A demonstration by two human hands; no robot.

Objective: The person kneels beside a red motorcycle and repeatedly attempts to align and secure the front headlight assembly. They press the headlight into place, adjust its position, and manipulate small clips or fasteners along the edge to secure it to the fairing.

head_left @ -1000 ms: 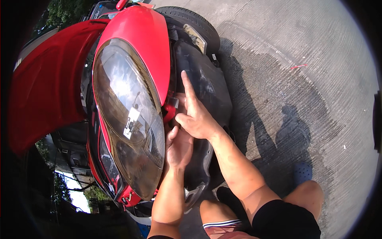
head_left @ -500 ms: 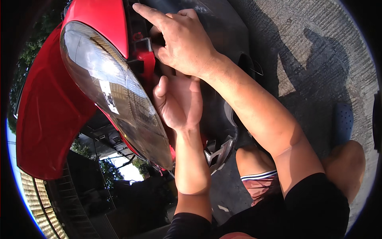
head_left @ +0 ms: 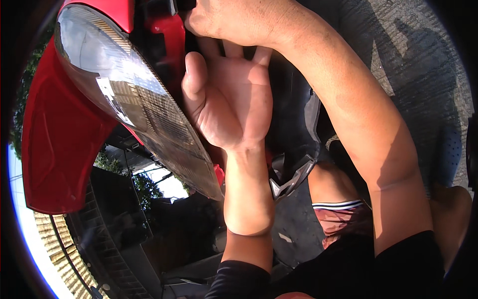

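Note:
My left hand [head_left: 233, 102] is palm up with its thumb raised, beside a long clear lamp lens [head_left: 119, 84] on a red vehicle that looks like a motor scooter. Its fingers reach forward beneath my right hand [head_left: 226, 20], where their tips are hidden. Nothing shows in the left palm. My right hand lies across those fingers at the top of the picture, its own fingers cut off or hidden. Close by is a narrow red bracket-like part [head_left: 172, 42] in a dark gap beside the red body panel [head_left: 107, 10].
A curved red panel [head_left: 59, 144] stands out at the far left. Dark bodywork with a grey angular trim piece [head_left: 294, 177] lies right of my left wrist. My bent knee [head_left: 331, 182] and a blue perforated shoe [head_left: 450, 154] are on the right, over rough paving [head_left: 423, 30].
The view has moved closer and the vehicle sits higher and further left. My right hand, earlier pointing with its index finger, has shifted up until its fingers left the picture.

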